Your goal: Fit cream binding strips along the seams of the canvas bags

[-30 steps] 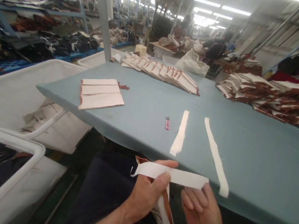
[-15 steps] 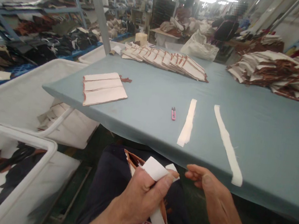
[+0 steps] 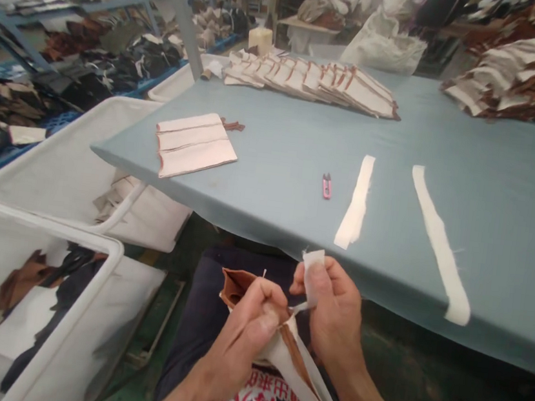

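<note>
Over my lap, my left hand (image 3: 246, 328) is closed on a cream fabric piece (image 3: 307, 378) with a brown lining, its brown-lined end gaping open at the left. My right hand (image 3: 339, 310), just to the right, pinches a short white fabric strip (image 3: 314, 273) between thumb and fingers. A narrow part of the strip runs back toward my left fingers; where it meets the piece is partly hidden. On the table ahead lie pink-handled thread snips (image 3: 327, 187), a shorter cream strip (image 3: 357, 202) and a longer cream strip (image 3: 442, 248).
A flat cream panel (image 3: 196, 146) lies at the left of the blue-green table (image 3: 280, 176). Behind it spreads a row of cream-and-brown pieces (image 3: 306, 81), with a tall stack (image 3: 521, 75) at the back right. White bins (image 3: 111, 243) holding scraps stand at the left.
My right hand has moved left and now pinches the white strip, which my left hand held before. The strip is pulled up and right. The view has tilted down.
</note>
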Demonstrator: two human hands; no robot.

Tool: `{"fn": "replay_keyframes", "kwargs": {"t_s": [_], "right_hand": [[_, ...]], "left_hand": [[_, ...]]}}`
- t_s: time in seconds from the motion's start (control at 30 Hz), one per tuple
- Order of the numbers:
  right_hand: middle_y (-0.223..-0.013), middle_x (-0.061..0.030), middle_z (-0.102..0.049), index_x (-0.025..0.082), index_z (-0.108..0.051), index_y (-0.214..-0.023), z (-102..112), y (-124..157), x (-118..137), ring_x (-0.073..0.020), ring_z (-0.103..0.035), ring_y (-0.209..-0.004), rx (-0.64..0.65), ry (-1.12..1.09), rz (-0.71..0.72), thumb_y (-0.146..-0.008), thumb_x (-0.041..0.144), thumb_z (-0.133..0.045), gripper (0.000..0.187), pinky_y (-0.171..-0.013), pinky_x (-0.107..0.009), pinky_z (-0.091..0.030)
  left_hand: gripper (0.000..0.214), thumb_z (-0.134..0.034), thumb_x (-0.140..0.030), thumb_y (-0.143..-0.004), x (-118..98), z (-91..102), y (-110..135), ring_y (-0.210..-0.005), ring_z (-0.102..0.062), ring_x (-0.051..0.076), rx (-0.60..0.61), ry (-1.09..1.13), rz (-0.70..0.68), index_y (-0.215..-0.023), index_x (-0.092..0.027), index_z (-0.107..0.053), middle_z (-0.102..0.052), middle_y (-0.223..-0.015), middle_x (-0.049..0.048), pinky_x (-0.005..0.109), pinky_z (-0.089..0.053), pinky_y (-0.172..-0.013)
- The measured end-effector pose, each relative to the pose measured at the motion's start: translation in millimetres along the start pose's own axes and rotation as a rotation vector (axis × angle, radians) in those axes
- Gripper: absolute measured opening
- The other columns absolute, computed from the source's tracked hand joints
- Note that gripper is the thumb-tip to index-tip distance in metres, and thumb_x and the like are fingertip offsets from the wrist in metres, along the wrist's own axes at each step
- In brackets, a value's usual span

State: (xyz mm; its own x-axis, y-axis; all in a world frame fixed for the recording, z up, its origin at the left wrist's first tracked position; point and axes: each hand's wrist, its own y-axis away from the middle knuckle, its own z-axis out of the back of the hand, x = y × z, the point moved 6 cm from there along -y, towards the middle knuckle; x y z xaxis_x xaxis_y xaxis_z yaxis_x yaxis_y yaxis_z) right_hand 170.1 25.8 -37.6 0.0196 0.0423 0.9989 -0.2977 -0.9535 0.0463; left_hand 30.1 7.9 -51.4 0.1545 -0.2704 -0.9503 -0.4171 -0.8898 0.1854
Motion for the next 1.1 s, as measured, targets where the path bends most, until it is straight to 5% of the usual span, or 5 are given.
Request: {"fn": "replay_keyframes", "kwargs": {"t_s": [0.17, 0.3, 0.63, 0.83, 1.1], "right_hand": [[-0.055, 0.0069, -0.044, 0.022, -0.048, -0.068, -8.7, 22.1, -70.5, -0.01, -0.04, -0.047, -0.021, 0.031, -0.162, -0.097, 0.06, -0.054, 0.048, -0.046, -0.023, -0.035], [-0.054, 0.0067, -0.042, 0.021, -0.05, -0.065, -15.2, 31.1, -85.6, -0.0099, -0.038, -0.049, 0.033, 0.064, -0.211, -0.094, 0.059, -0.058, 0.049, -0.047, -0.023, -0.033], [-0.053, 0.0071, -0.045, 0.02, -0.058, -0.077, 4.6, 30.4, -6.3, -0.0086, -0.033, -0.045, 0.315, 0.062, -0.29, -0.095, 0.058, -0.061, 0.042, -0.042, -0.021, -0.028], [-0.073, 0.0, -0.065, 0.021, -0.06, -0.07, 8.3, 28.7, 59.7, -0.0139, -0.058, -0.063, 0.291, 0.41, 0.145, -0.095, 0.031, -0.059, 0.027, -0.055, -0.023, -0.043], [-0.072, 0.0009, -0.062, 0.022, -0.055, -0.072, -5.0, 16.8, 73.7, -0.0141, -0.056, -0.065, 0.26, 0.598, 0.364, -0.097, 0.026, -0.057, 0.026, -0.059, -0.026, -0.041]], "left_hand": [[0.049, -0.062, -0.064, -0.086, 23.0, 24.2, 14.4, -0.066, -0.037, 0.013, 0.063, -0.073, 0.09, -0.074, -0.02, -0.044, -0.044, -0.071, -0.0025, 0.025, -0.032, -0.061], [0.044, -0.055, -0.053, -0.095, 16.6, 36.5, 26.1, -0.065, -0.036, 0.013, 0.04, -0.344, 0.158, -0.07, -0.019, -0.045, -0.043, -0.068, -0.0032, 0.024, -0.031, -0.06], [0.044, -0.052, -0.048, -0.1, -15.9, 35.8, 5.3, -0.067, -0.051, 0.015, -0.045, -0.388, 0.088, -0.075, -0.014, -0.065, -0.062, -0.073, 0.0041, 0.024, -0.038, -0.06], [0.047, -0.056, -0.05, -0.097, -34.9, 25.1, -14.1, -0.053, -0.034, 0.009, 0.0, -0.218, 0.054, -0.071, -0.013, -0.067, -0.048, -0.058, -0.0027, 0.022, -0.03, -0.052], [0.041, -0.057, -0.044, -0.096, -43.9, 20.7, -24.6, -0.055, -0.033, 0.009, 0.009, -0.151, 0.031, -0.07, -0.014, -0.063, -0.044, -0.059, -0.004, 0.022, -0.028, -0.052]]}}
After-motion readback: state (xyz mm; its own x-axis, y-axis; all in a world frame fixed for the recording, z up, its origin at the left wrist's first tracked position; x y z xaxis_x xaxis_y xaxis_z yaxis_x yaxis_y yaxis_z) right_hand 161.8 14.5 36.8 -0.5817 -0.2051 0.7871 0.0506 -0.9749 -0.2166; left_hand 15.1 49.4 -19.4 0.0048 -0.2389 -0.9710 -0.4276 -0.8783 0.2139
